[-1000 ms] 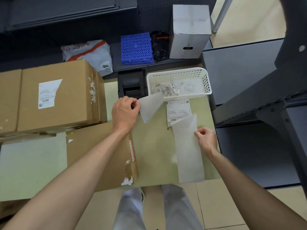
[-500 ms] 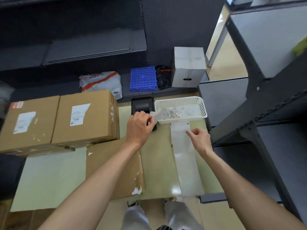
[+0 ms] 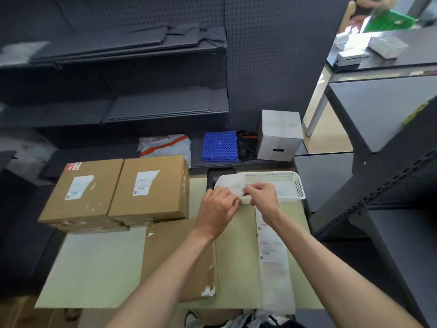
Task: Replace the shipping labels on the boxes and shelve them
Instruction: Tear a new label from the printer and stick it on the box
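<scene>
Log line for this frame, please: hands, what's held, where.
left hand: pinching label | right hand: pinching same label | location: at near edge of white basket | flat box: unlabelled

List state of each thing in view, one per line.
left hand: pinching the paper sheet
right hand: pinching the same sheet
paper sheet: held up over the basket's near-left corner
basket: on table, upright
label strip: flat on table, end overhanging near edge
two labelled boxes: closed, side by side
flat box: closed, label torn off
</scene>
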